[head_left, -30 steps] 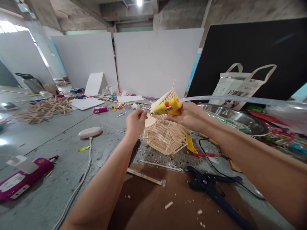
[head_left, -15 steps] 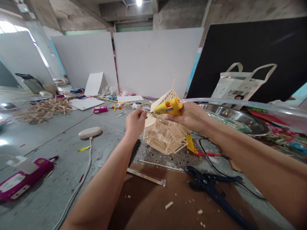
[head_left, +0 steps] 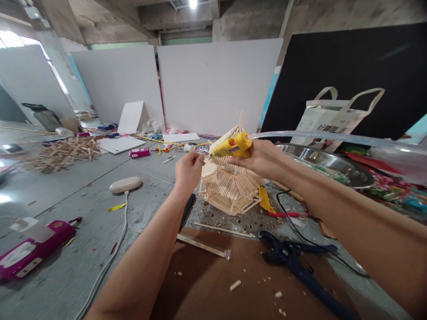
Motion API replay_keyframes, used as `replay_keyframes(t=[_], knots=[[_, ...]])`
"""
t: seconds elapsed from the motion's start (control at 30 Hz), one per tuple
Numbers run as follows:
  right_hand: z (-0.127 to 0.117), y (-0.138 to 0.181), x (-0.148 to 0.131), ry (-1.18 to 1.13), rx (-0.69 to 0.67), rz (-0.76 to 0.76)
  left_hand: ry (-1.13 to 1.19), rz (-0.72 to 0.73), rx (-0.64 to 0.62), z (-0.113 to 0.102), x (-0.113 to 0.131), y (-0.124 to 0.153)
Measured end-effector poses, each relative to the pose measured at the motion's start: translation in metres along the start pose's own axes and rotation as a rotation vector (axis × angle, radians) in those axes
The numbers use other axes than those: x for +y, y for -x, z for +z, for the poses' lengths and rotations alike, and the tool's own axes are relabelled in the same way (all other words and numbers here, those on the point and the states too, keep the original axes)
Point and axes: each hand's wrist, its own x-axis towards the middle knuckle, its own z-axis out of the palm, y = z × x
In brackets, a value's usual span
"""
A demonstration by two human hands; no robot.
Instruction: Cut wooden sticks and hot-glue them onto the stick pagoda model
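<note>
A small tower of thin wooden sticks (head_left: 230, 189) stands on the grey floor in the middle of the view. My right hand (head_left: 263, 158) is closed round a yellow glue gun (head_left: 232, 147), with a long clear glue stick (head_left: 333, 138) trailing to the right. The gun's nozzle points left at my left hand (head_left: 188, 171). That hand is pinched shut just in front of the tower's upper part, holding something too small to make out.
A brown board (head_left: 213, 284) with wood crumbs lies in front. On it are a clear stick (head_left: 203, 245) and blue-handled cutters (head_left: 293, 262). A steel bowl (head_left: 330, 166) and a tote bag (head_left: 336, 118) sit right. A pink device (head_left: 31, 249), a cable (head_left: 113, 253) and a stick pile (head_left: 63, 151) lie left.
The glue gun and my right hand have shifted a little up and to the left. My left hand and the tower have stayed put.
</note>
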Motion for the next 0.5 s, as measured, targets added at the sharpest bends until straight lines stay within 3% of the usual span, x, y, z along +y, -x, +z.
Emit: replay_keyframes(t=[0.13,0.37,0.5], knots=[[-0.006,0.005,-0.004,-0.012,-0.057,0.03,0.001,-0.005,-0.005,0.0,-0.001,0.0],[-0.012,0.022,0.006,-0.104,-0.035,0.047,-0.003,-0.01,-0.012,0.002,-0.002,0.001],[-0.021,0.053,0.019,-0.205,0.019,0.172,-0.007,-0.027,0.104,-0.004,0.004,0.001]])
